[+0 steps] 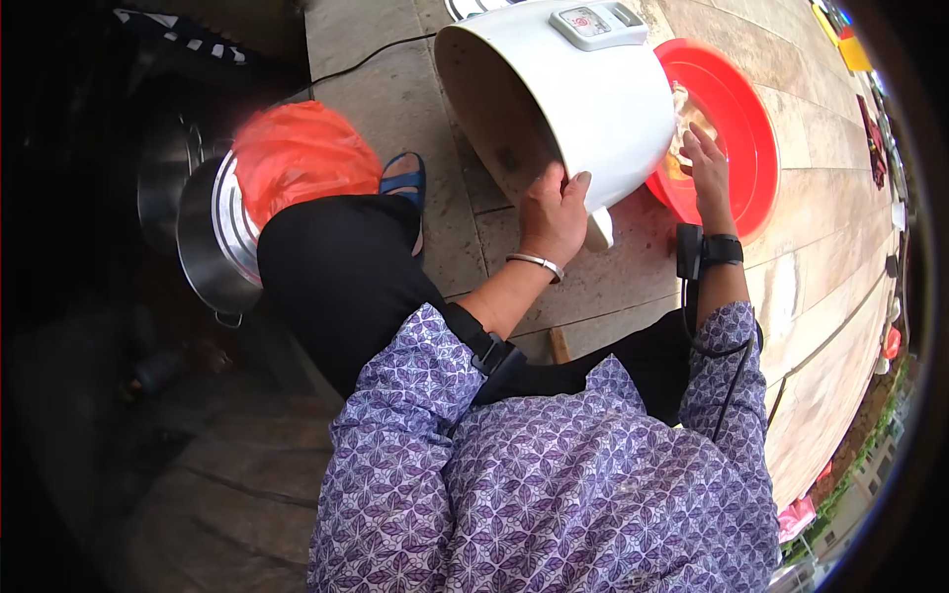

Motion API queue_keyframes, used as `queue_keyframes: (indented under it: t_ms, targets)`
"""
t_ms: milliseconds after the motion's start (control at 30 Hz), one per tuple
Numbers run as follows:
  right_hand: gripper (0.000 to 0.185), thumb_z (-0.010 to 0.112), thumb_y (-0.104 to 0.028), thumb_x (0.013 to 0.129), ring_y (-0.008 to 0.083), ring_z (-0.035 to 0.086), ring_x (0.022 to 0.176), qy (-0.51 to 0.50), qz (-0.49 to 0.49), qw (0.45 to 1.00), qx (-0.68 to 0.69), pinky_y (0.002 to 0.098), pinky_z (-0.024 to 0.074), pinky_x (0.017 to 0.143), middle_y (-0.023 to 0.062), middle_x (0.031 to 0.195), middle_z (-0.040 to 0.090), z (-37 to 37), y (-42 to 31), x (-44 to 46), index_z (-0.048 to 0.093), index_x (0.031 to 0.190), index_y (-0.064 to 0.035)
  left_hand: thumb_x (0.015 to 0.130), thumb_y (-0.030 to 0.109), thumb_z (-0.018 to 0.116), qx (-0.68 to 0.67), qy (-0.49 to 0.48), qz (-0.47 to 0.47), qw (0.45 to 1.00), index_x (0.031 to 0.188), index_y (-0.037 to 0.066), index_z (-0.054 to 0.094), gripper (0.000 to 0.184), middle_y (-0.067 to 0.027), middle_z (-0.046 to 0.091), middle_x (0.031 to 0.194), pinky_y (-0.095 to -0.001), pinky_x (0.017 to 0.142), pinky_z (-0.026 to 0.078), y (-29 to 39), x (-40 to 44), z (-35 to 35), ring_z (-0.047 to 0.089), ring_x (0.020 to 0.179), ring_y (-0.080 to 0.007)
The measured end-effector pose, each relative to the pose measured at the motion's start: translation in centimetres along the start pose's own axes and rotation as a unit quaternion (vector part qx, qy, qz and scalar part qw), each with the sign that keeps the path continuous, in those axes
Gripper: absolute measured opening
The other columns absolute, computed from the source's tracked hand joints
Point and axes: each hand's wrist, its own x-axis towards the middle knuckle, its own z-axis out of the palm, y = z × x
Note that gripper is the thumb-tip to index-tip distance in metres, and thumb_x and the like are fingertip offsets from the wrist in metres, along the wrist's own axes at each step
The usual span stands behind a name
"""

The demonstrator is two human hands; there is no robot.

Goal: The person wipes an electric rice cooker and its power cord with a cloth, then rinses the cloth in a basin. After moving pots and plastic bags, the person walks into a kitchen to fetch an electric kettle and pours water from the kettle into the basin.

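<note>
A large white rice cooker body [608, 109] lies tilted on its side, its dark opening facing left and its control panel uppermost. My left hand [556, 212] is closed on its lower rim, thumb on the outside wall and fingers reaching inside. My right hand [706, 170] is over the red basin [759, 148], fingers stretched and apart, holding nothing that I can see. Inside the basin, close to those fingertips, lies a pale, crumpled, wet-looking thing [682, 109], perhaps a cloth; the cooker hides part of it.
On the left, a red plastic bag [301, 158] rests on a metal lid over a steel pot [203, 237]. A black cord [371, 62] runs over the floor tiles [386, 109]. My sandalled foot [405, 183] is beside the bag. Far right, a yellow object [855, 52] stands on the floor.
</note>
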Motion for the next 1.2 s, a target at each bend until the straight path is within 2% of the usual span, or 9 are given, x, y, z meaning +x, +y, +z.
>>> queue_keyframes:
  t_ms: [200,333,400,600,633,800,900,967,1200]
  targets:
    - [0.056,0.052,-0.043,0.087,0.0178,0.054,0.100,-0.002,-0.040,0.998,0.040,0.0303,0.0434,0.082,0.0087,0.115,0.055,1.4,-1.9,1.1,0.047,0.128,-0.0053,0.084,0.019,0.054,-0.036,0.083,-0.031,0.995,0.075,-0.003,0.049,0.025,-0.0144,0.055,0.064,-0.0348,0.060,0.042,-1.1,0.5,-2.1,0.051,0.060,-0.0207]
    - [0.049,0.053,-0.039,0.088,0.0144,0.053,0.098,-0.027,-0.009,0.992,0.126,0.0274,0.0406,0.084,0.0054,0.110,0.058,1.1,-1.2,2.1,0.053,0.121,-0.0031,0.090,0.021,0.049,0.036,0.051,-0.048,0.997,0.093,-0.003,0.055,0.024,-0.0053,0.060,0.080,-0.0265,0.068,0.042,0.4,0.5,-3.2,0.050,0.074,-0.0092]
    - [0.048,0.053,-0.037,0.089,0.0115,0.052,0.090,-0.032,-0.017,0.993,0.113,0.0234,0.0415,0.077,0.0048,0.100,0.059,2.5,-0.8,2.0,0.054,0.118,-0.0001,0.092,0.023,0.048,-0.108,0.097,-0.049,0.988,0.092,-0.003,0.055,0.026,-0.0031,0.059,0.081,-0.0258,0.069,0.041,-1.8,0.9,-4.2,0.049,0.075,-0.0095]
    - [0.051,0.052,-0.043,0.086,0.0142,0.055,0.092,0.014,0.114,0.975,0.190,0.0295,0.0461,0.072,0.0064,0.101,0.058,4.2,5.8,2.0,0.054,0.115,-0.0016,0.092,0.025,0.048,-0.164,0.194,-0.109,0.961,0.092,-0.001,0.052,0.026,-0.0049,0.056,0.087,-0.0283,0.073,0.043,-0.4,3.3,-5.0,0.051,0.080,-0.0126]
    - [0.043,0.054,-0.039,0.085,0.0136,0.057,0.073,0.015,0.068,0.975,0.213,0.0271,0.0478,0.060,0.0041,0.086,0.061,4.6,5.6,1.1,0.060,0.112,-0.0046,0.092,0.024,0.048,-0.164,0.197,-0.096,0.962,0.094,-0.002,0.052,0.027,-0.0061,0.056,0.089,-0.0296,0.074,0.044,-0.2,3.7,-4.9,0.052,0.082,-0.0143]
    - [0.033,0.053,-0.030,0.082,0.0286,0.061,0.083,0.029,0.020,0.994,0.102,0.0358,0.0452,0.075,0.0188,0.084,0.064,9.8,9.7,-0.4,0.065,0.088,0.0005,0.091,0.026,0.049,-0.135,0.158,-0.078,0.975,0.108,-0.006,0.051,0.036,-0.0145,0.057,0.104,-0.0356,0.083,0.044,0.2,6.0,-6.8,0.055,0.094,-0.0239]
    - [0.035,0.053,-0.033,0.084,0.0258,0.060,0.078,0.004,0.124,0.980,0.157,0.0362,0.0464,0.072,0.0136,0.085,0.065,11.9,14.0,-1.5,0.064,0.095,-0.0024,0.092,0.027,0.047,-0.095,0.143,-0.085,0.981,0.116,-0.009,0.049,0.043,-0.0164,0.055,0.112,-0.0371,0.087,0.043,-1.0,8.1,-8.9,0.054,0.100,-0.0261]
    - [0.038,0.052,-0.038,0.086,0.0209,0.057,0.073,-0.014,0.354,0.890,0.287,0.0355,0.0473,0.067,0.0062,0.084,0.063,12.3,14.2,-2.5,0.062,0.103,-0.0053,0.093,0.033,0.044,-0.064,0.141,-0.073,0.985,0.117,-0.009,0.047,0.048,-0.0157,0.050,0.119,-0.0411,0.093,0.038,-1.1,8.7,-9.3,0.049,0.108,-0.0290]
    - [0.031,0.058,-0.034,0.081,0.0181,0.060,0.074,-0.067,0.321,0.867,0.375,0.0371,0.0498,0.058,0.0059,0.084,0.064,19.1,17.8,-0.3,0.064,0.092,-0.0061,0.095,0.033,0.040,-0.021,0.148,-0.084,0.985,0.117,-0.005,0.049,0.045,-0.0137,0.053,0.117,-0.0383,0.089,0.043,1.0,9.6,-8.2,0.052,0.105,-0.0259]
